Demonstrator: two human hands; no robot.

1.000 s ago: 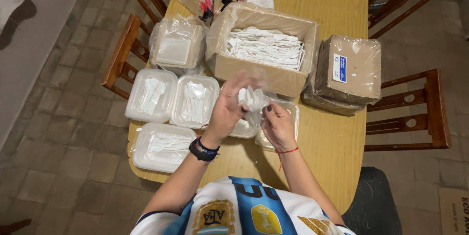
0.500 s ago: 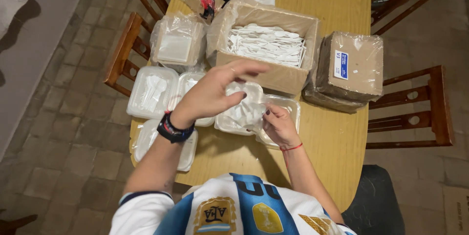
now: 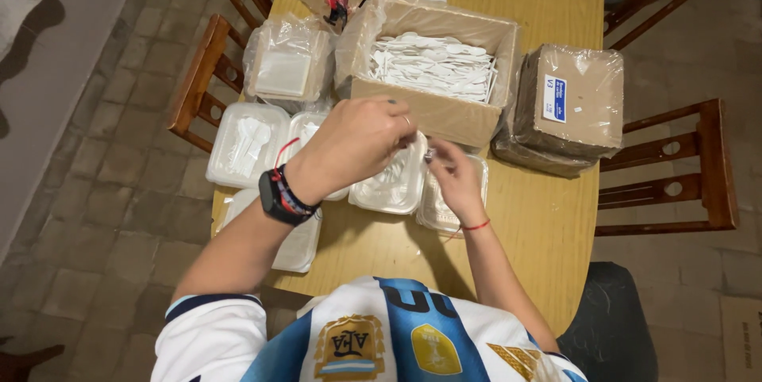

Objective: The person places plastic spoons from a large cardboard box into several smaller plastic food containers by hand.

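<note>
Two hands at work over a row of clear plastic trays on a long wooden table.

The left hand point(image 3: 357, 140), with a dark watch and red cord at the wrist, hangs over the middle tray point(image 3: 389, 184), fingers curled together; whether it pinches anything I cannot tell. The right hand point(image 3: 454, 176) rests on the rightmost tray point(image 3: 444, 207), fingertips drawn together, and what they hold is too small to make out. I count five trays: three in the far row, counting the leftmost tray point(image 3: 246, 144), the rightmost one, and one near tray point(image 3: 298, 243) under the left forearm. Behind them stands one open cardboard box point(image 3: 444, 116) full of white plastic cutlery, one wrapped stack of white lids point(image 3: 286, 72) to its left, and two wrapped brown packs point(image 3: 567, 104) to its right. Three wooden chairs point(image 3: 675, 184) ring the table point(image 3: 540, 231).
</note>
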